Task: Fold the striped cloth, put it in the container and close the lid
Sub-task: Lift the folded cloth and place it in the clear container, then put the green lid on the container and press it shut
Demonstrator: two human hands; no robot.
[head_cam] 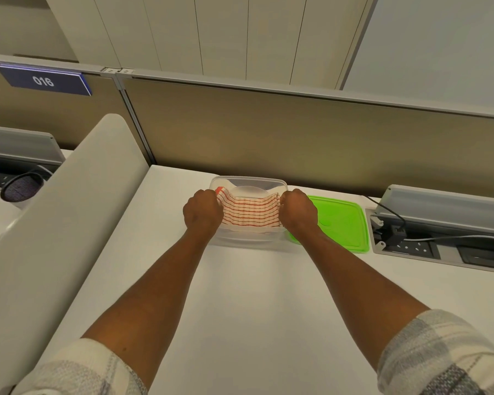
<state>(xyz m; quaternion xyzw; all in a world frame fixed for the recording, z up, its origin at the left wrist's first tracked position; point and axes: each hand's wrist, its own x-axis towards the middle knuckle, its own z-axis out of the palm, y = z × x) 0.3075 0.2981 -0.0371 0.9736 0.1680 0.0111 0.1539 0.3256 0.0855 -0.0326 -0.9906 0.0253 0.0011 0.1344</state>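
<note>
The folded striped cloth [250,213], white with orange-red stripes, is stretched between both my hands over the clear plastic container [248,182] at the back of the white desk. My left hand [202,210] is shut on the cloth's left end. My right hand [298,212] grips its right end. The cloth's lower edge dips inside the container. The green lid [340,223] lies flat on the desk just right of the container, partly hidden by my right wrist.
A tan partition wall [268,132] stands right behind the container. A power socket tray [439,240] with black cables sits at the right. A padded white divider [69,209] bounds the desk on the left, with a dark round speaker [20,188] beyond it.
</note>
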